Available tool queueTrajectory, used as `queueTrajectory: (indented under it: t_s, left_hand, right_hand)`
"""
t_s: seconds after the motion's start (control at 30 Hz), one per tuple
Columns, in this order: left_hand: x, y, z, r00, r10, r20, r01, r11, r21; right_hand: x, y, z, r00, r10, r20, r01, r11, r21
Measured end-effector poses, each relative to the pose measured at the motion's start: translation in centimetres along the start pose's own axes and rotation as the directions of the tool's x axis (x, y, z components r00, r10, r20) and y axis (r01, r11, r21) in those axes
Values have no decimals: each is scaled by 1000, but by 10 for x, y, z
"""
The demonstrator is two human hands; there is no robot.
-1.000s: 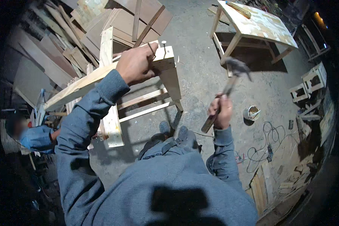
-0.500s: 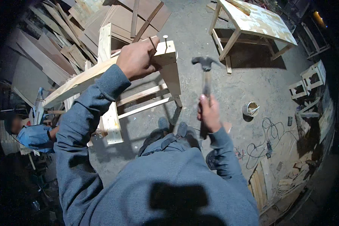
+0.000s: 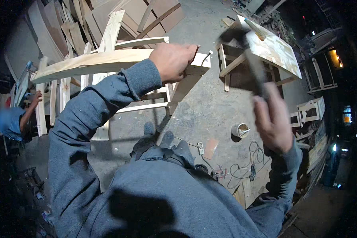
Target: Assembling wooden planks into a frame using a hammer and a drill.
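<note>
My left hand (image 3: 172,63) grips a pale wooden beam (image 3: 95,62) close to its right end, fingers closed round it. A thin dark thing shows at its fingertips; I cannot make out what. Just right of these fingers a nail (image 3: 209,54) stands partly driven into the beam's end, leaning a little. My right hand (image 3: 274,119), raised at the right, is closed round the handle of a claw hammer (image 3: 256,71). Motion smears the hammer, its dark head up and left of the hand, apart from the nail. The beam is part of a wooden frame with legs and lower rails.
A co-worker in blue (image 3: 14,121) touches the frame's far left end. Wood sheets (image 3: 103,18) lean behind it. A paint-stained table (image 3: 277,47) stands far right. On the floor are a white bucket (image 3: 240,131), a power socket (image 3: 201,148) and a coiled cable (image 3: 242,166).
My right hand has swung the hammer up and to the right. My left hand keeps its hold near the nail. The view has shifted, so the frame appears farther right.
</note>
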State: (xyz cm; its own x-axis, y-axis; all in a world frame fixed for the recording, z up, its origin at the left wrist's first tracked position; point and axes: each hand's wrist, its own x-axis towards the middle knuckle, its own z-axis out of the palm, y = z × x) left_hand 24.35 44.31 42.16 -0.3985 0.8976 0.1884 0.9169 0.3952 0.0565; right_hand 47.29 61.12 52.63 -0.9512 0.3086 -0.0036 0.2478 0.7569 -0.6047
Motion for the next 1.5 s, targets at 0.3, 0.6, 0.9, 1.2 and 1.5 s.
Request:
queueTrajectory:
  t_s: [0.3, 0.6, 0.9, 1.2, 1.5]
  left_hand:
    - [0, -2, 1, 999, 27, -39, -27, 1000, -14]
    - [2, -3, 1, 1000, 18, 3, -18, 999, -38]
    - [4, -4, 6, 1000, 0, 18, -1, 1000, 14]
    - [6, -1, 7, 998, 59, -30, -58, 998, 34]
    - [13, 1, 2, 1000, 5, 4, -5, 1000, 9]
  right_hand:
    - [-61, 36, -90, 822, -239, -518, 424, 863, 275]
    - [-27, 1, -22, 948, -299, -111, 278, 945, -172]
    - [-73, 21, -115, 682, -384, -622, 676, 656, 335]
    - [1, 56, 38, 993, -107, 50, 111, 989, -96]
    - [-54, 21, -153, 844, -224, -488, 530, 497, 688]
